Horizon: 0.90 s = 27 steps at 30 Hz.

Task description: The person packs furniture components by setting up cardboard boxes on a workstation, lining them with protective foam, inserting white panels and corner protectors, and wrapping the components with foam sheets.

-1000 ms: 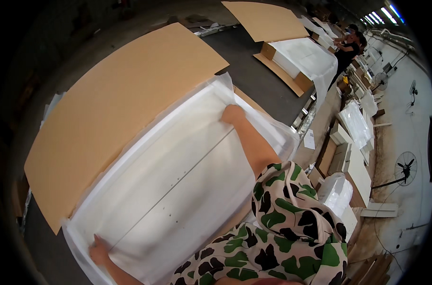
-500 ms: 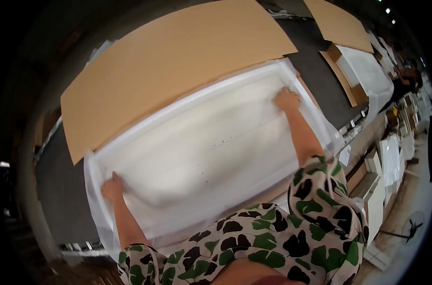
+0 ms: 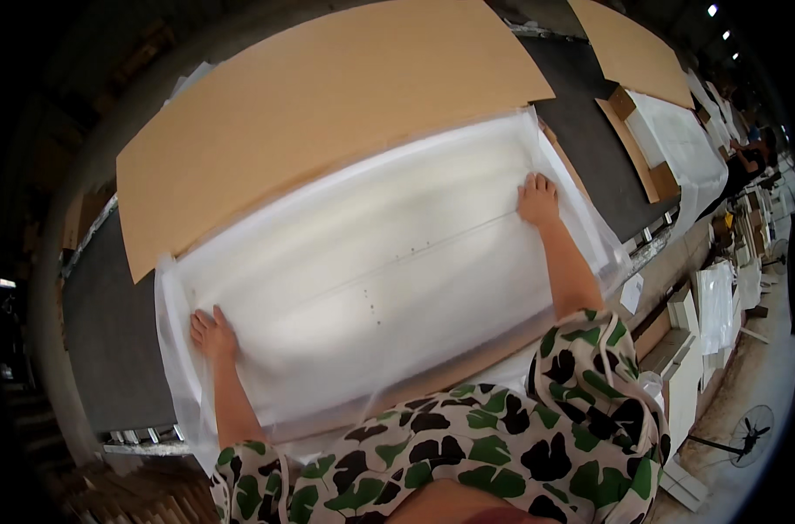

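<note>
In front of me lies a wide white panel (image 3: 328, 271) with a faint lengthwise line and several small dark dots. Whether it is board or foam, I cannot tell. White padding and translucent plastic film (image 3: 181, 384) surround it inside a cardboard box, whose large brown flap (image 3: 336, 96) spreads out on the far side. My left hand (image 3: 212, 334) rests on the panel's left end, fingers spread. At the right end, my right hand (image 3: 538, 201) presses flat with its fingers apart. Neither hand grips anything.
A dark conveyor belt (image 3: 118, 341) runs beneath the box. Farther right on it sits another open carton (image 3: 664, 131) with a white wrapped item. White boards (image 3: 677, 384) are stacked at the right, near a standing fan (image 3: 751, 434). A person (image 3: 751, 157) is at the far right.
Both hands have gone from curled fingers to flatter, spread ones. My right hand has moved slightly toward me and to the right; the left has shifted slightly too. The white surface looks less rippled.
</note>
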{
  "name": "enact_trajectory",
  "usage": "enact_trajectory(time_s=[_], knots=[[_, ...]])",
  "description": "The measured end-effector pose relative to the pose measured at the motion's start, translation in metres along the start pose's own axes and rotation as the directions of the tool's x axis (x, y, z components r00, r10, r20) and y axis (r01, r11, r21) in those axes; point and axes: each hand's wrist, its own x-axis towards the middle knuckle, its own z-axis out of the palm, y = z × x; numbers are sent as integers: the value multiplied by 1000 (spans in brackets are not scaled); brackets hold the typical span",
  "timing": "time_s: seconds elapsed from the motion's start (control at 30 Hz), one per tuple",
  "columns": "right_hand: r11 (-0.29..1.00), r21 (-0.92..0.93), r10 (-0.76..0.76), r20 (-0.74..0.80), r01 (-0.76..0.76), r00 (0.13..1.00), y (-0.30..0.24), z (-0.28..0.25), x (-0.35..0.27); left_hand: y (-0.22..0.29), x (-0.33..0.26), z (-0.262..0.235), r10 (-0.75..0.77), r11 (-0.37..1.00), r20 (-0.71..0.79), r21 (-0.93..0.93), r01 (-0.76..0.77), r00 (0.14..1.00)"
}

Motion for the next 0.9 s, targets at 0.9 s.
enact_trajectory(time_s=[0.9], knots=[[335,296,-942,133,895,309,-126,-86,-140,-67,-376,-261,-427,726,486,-318,609,763]])
